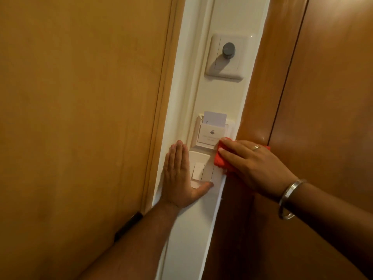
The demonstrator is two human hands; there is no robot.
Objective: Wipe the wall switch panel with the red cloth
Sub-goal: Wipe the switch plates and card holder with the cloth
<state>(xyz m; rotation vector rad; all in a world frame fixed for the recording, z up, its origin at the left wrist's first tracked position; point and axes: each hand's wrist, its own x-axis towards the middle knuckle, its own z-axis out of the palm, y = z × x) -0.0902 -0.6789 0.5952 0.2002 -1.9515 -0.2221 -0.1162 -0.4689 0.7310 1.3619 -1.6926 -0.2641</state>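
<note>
Plainly the right hand (252,164) presses the bunched red cloth (221,160) flat-fingered on the switch panel's (199,158) right edge; the left hand (178,174) lies open, empty, beside it; a hard swipe could flip a rocker (196,171) or knock the key card (215,118) above.

You see a soft, matt red cloth (222,161) on the smooth plastic wall switch panel (201,168), varnished wood panelling (323,98) with a slight gloss, and a polished metal bangle (290,199).
</note>
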